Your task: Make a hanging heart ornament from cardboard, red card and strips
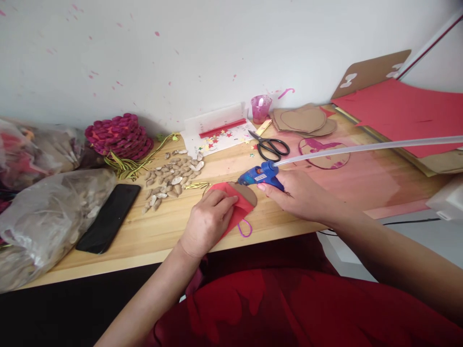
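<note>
My right hand point(294, 195) is wrapped round the handle of a blue hot glue gun point(265, 174), which has a long, pale glue stick point(361, 146) running out of its back. The gun's nozzle points left, close to the edge of a cardboard heart point(247, 193). Red paper point(240, 208) lies partly over that cardboard. With fingers curled, my left hand point(208, 221) pinches the red paper near the table's front edge. A purple cord loop point(245, 228) pokes out below the paper.
Left of my hands lie peanut shells point(173, 176), a black phone point(108, 219) and plastic bags point(58, 212). Behind are black-handled scissors point(269, 147), a pink-stained cup point(260, 108) and cardboard hearts point(304, 119). Red sheets point(405, 113) cover the right side.
</note>
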Tool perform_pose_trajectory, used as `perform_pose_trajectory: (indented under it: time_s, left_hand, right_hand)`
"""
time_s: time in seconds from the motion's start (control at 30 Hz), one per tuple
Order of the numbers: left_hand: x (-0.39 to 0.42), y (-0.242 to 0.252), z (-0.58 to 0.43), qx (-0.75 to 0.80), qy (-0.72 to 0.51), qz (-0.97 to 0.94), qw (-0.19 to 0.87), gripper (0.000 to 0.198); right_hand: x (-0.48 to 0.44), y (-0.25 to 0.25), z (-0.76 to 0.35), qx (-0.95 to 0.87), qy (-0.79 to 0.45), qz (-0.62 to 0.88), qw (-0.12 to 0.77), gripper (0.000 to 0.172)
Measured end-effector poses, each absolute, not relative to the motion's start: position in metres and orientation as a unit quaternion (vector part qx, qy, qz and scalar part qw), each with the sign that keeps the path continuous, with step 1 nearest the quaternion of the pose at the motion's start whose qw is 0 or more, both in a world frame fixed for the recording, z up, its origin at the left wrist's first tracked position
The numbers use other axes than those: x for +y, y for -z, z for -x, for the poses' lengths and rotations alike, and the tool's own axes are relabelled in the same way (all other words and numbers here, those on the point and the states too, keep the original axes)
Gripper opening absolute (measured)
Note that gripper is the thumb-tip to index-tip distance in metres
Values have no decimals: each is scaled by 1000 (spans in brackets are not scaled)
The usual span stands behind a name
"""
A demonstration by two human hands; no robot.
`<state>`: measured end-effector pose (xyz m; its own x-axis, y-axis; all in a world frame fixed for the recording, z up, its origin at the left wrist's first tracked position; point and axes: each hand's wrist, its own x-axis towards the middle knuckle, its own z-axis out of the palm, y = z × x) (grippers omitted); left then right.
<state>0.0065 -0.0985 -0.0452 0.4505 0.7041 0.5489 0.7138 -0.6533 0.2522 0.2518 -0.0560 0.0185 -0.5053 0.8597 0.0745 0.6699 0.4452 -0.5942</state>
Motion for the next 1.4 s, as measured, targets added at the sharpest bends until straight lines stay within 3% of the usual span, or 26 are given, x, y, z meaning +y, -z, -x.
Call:
perform_pose_trajectory:
  time_s: [1.4]
  left_hand:
    - [-99,40,-8,-422,338,841,16,16]
  right_hand:
    - [-74,-26,-278,-816,-199,531,113,27]
